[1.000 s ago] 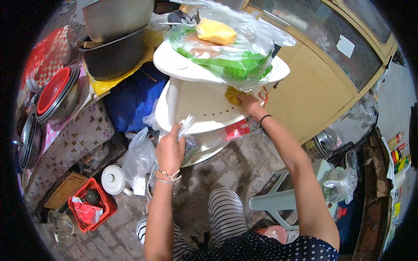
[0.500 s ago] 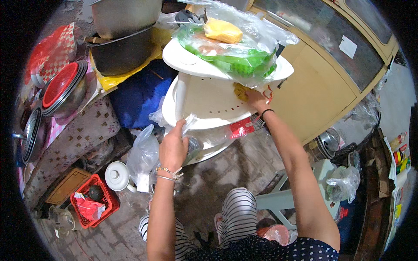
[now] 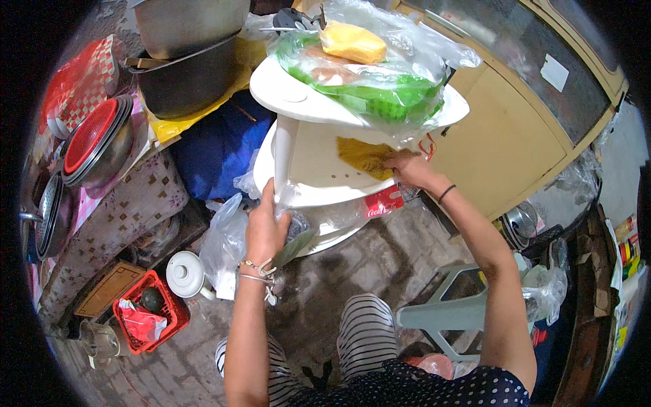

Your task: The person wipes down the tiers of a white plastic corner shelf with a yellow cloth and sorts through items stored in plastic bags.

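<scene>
Cloth (image 3: 359, 155), mustard-yellow, creased soft fabric, lies partly spread on the smooth white plastic shelf (image 3: 312, 166) with small round holes; right hand (image 3: 410, 168) closed on its right end. Left hand (image 3: 266, 227) at shelf's front-left edge, fingers bent, beside thin clear film; cannot tell whether it grips rim or film. Just left of left hand: crinkled clear plastic bag (image 3: 222, 237), contents unclear. Past that, glossy white round lidded pot (image 3: 184, 273), then red plastic lattice basket (image 3: 180, 319) holding dark round object (image 3: 152, 300) and red-and-white packet (image 3: 140, 322). Below right hand: smooth grey-green plastic stool (image 3: 441, 315). Above both hands, rounded white plastic top tier (image 3: 274, 88): shiny clear bag around bright green plastic basket (image 3: 400, 100), smooth yellow block (image 3: 352, 42) on top. Far left of left hand: nested metal bowls (image 3: 112, 163), red mesh strainer (image 3: 89, 136) in uppermost. Beyond left hand: deep dark pot (image 3: 190, 81), grey metal pot (image 3: 190, 27) atop it. Beyond right hand: flat beige cabinet (image 3: 505, 129).
</scene>
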`<state>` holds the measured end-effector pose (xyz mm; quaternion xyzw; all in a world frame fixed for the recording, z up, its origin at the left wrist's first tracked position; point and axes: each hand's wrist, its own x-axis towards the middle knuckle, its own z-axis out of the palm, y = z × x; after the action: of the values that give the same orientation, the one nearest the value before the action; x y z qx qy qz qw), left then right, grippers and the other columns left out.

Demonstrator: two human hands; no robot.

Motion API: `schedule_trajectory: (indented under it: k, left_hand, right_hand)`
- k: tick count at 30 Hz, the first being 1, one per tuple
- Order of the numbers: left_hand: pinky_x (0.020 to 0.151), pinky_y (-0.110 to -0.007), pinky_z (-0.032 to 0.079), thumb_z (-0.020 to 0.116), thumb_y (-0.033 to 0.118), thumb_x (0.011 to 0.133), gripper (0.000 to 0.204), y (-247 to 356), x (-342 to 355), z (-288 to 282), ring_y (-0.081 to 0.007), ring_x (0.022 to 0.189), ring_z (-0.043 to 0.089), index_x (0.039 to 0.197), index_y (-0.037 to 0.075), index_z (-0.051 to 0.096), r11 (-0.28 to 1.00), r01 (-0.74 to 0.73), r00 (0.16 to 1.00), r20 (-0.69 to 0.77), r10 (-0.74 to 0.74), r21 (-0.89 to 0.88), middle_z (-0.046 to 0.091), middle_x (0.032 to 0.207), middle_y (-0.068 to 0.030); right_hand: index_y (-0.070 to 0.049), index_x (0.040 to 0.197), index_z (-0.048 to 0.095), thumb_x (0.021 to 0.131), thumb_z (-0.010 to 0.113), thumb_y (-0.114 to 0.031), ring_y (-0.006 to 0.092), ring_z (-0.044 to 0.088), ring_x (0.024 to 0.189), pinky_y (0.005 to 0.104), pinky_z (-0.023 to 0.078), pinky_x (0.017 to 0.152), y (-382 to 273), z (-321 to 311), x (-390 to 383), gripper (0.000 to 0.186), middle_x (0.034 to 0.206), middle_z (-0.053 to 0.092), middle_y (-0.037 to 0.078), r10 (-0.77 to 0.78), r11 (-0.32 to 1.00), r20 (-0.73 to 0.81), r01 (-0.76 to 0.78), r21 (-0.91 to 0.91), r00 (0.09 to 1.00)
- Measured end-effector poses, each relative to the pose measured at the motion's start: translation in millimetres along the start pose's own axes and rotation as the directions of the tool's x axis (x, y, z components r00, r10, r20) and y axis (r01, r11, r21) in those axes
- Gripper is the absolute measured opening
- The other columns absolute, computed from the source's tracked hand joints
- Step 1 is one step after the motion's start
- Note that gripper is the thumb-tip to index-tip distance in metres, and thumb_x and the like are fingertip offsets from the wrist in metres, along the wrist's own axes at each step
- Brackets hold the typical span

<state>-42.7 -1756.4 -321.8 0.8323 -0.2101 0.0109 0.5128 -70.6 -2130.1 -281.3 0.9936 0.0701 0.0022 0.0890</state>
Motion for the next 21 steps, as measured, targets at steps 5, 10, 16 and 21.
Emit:
schedule_trajectory:
  k: [5,10,16,21]
  left_hand:
    - [0.083,-0.03,0.045,0.063,-0.003,0.074,0.055,-20.0,12.1,-3.7,-0.0196,0.094,0.06,0.125,0.003,0.045,0.968,-0.059,0.998,-0.006,0.059,-0.244,0.064,0.098,-0.0153]
    - [0.083,-0.029,0.045,0.062,-0.002,0.074,0.046,-20.5,16.9,-4.7,-0.0166,0.095,0.058,0.118,0.0,0.052,0.973,0.021,0.999,0.03,-0.015,-0.232,0.064,0.099,-0.0111]
    - [0.083,-0.028,0.045,0.063,-0.002,0.074,0.046,-21.9,17.2,-7.4,-0.0149,0.092,0.059,0.119,0.001,0.054,0.981,0.038,0.999,0.002,-0.039,-0.191,0.065,0.101,-0.0094]
    - [0.084,-0.028,0.044,0.062,-0.004,0.073,0.049,-19.5,17.1,-3.2,-0.0143,0.093,0.059,0.121,0.002,0.053,0.959,0.044,0.999,-0.016,-0.051,-0.279,0.065,0.102,-0.0092]
  right_hand:
    - [-0.011,0.107,0.062,0.078,0.053,-0.007,0.0327,0.054,0.096,0.0391,0.044,0.084,-57.6,-4.3,27.4,0.031,0.106,0.056,0.015,-0.298,0.852,-0.097,0.31,0.422,0.95]
    - [-0.02,0.11,0.064,0.083,0.053,-0.026,0.0323,0.056,0.097,0.041,0.043,0.088,-159.8,-18.1,89.5,0.03,0.107,0.06,0.017,-0.156,0.892,-0.333,0.278,0.358,0.93]
    - [-0.005,0.104,0.062,0.084,0.052,-0.02,0.0312,0.049,0.103,0.0383,0.039,0.091,-147.5,-21.6,110.6,0.026,0.109,0.052,0.016,-0.378,0.789,-0.217,0.436,0.433,0.9]
    - [-0.007,0.107,0.059,0.082,0.053,-0.012,0.0305,0.047,0.107,0.0371,0.038,0.093,-44.7,-55.7,31.3,0.026,0.111,0.052,0.014,-0.415,0.864,0.209,0.312,0.395,0.885]
